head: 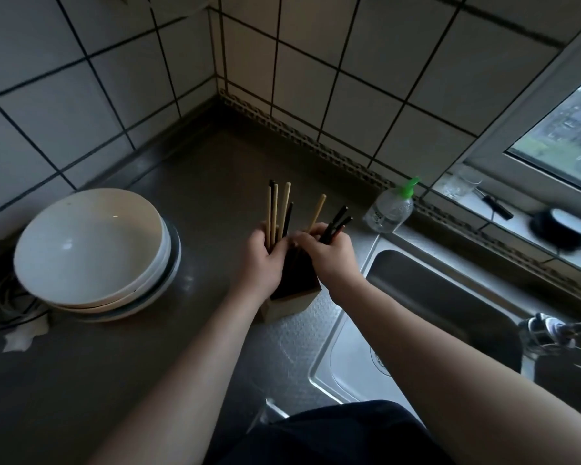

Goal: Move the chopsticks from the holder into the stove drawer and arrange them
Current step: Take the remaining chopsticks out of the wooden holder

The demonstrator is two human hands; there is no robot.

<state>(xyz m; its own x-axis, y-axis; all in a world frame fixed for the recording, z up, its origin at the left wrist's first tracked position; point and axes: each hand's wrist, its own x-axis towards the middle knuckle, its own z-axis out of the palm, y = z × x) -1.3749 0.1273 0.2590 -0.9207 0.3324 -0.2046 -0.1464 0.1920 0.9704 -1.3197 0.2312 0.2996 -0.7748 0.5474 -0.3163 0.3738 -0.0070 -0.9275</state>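
Both hands at holder (291,297), a wooden block w/ dark top, standing on counter (114,380) just left of sink (416,313). Chopsticks (275,209) in two bunches, long axes near upright, tips up toward tiled corner. Left hand (262,260) closed around left bunch: pale wood & black sticks, almost vertical, lower ends hidden by fingers. Right hand (326,255) closed around right bunch: mostly black plus one pale stick, fanned & leaning up-right toward soap bottle (388,209). Bottle clear w/ green pump; label print too small & blurred to read. Stacked white bowls (94,250) well left of holder. No other legible writing.
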